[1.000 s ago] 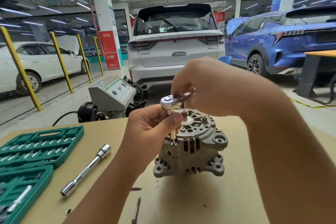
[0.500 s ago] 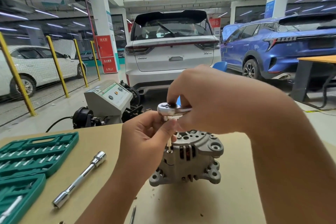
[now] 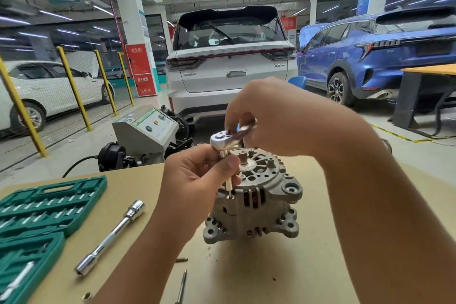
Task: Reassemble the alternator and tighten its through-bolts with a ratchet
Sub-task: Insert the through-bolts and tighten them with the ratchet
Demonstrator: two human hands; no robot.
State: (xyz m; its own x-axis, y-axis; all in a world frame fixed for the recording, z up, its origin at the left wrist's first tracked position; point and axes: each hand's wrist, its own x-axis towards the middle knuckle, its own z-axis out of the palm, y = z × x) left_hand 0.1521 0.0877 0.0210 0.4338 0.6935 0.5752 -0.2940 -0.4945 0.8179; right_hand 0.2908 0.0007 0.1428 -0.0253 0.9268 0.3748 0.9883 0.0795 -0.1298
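While it stands on the surface (image 3: 308, 266): alternator (image 3: 256, 207), middle.
Left hand (image 3: 197, 187): pinches the thin extension bar under the ratchet (image 3: 225, 139).
Right hand (image 3: 278, 118): probably gripping the ratchet handle; fingers hidden.
Far: white car (image 3: 232, 64).

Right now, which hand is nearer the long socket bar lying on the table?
Left. The left hand pinches the ratchet's extension just right of the socket bar; the right hand grips the ratchet handle farther off.
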